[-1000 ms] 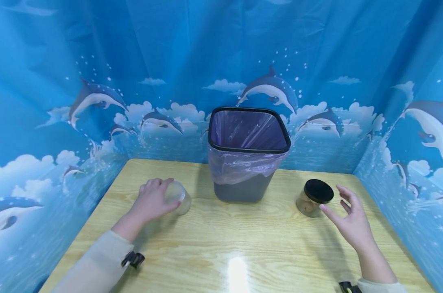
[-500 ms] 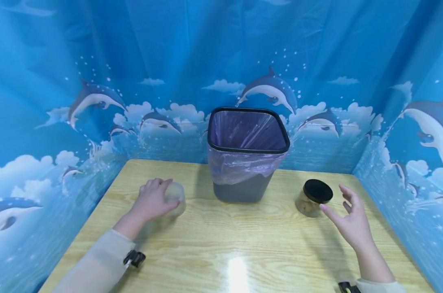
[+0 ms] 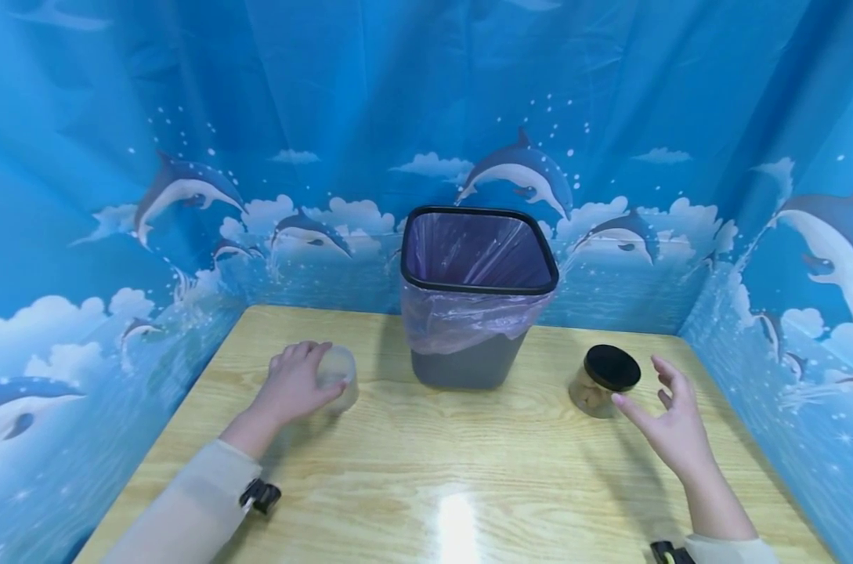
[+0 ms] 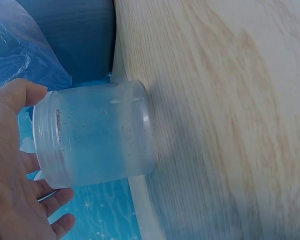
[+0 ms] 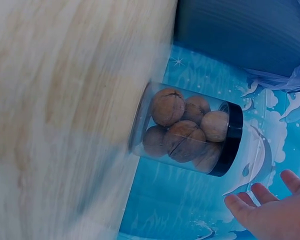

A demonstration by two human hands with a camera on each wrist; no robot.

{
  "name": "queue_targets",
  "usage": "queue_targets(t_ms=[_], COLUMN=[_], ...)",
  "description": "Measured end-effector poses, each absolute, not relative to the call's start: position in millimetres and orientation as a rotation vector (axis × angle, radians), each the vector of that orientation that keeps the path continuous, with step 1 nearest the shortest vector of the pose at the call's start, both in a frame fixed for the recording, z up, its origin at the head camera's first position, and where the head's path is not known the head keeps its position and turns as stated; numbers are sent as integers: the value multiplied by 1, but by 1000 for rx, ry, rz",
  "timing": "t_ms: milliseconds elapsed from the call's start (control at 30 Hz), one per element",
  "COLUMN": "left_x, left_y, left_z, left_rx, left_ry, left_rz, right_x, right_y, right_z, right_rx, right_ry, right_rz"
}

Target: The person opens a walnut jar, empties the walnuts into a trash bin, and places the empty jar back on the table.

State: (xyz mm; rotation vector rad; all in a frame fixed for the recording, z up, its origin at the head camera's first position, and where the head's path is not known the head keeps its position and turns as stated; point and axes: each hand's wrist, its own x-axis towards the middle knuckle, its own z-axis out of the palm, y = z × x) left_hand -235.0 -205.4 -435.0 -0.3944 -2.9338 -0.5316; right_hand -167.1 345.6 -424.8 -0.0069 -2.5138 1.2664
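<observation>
- My left hand (image 3: 292, 384) grips the cloudy, round plastic jar (image 4: 97, 135) near its rim — likely steadying it.
- My right hand (image 3: 674, 431) is spread wide beside the clear, black-lidded walnut jar (image 3: 605, 380).
- Both seem to stand on the pale wooden table (image 3: 398, 470).

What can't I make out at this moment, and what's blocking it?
- Head view: the left side of the clear jar, covered by the left hand.
- Head view: the bottom inside the bin, hidden by its front wall.
- Right wrist view: how many walnuts the lidded jar holds; the front ones hide any behind.
- Right wrist view: the rest of the right hand, cut off by the picture's edge.
</observation>
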Motion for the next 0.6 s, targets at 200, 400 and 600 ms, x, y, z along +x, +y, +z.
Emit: queue_targets(t_ms=[200,400,600], left_x=[-236,-236,-236], left_y=[-206,-207,-206], left_z=[-439,-440,-441], left_rx=[-387,-385,-385], left_ry=[-2937,-2933,-2933], left_rz=[-555,-563,-559], right_x=[-169,-172,-176], right_y=[348,351,355], right_z=[-427,-429,-432], right_rx=[2,2,-1], right_ry=[-2548,-2573,-2611], right_rz=[1268,1246,1252])
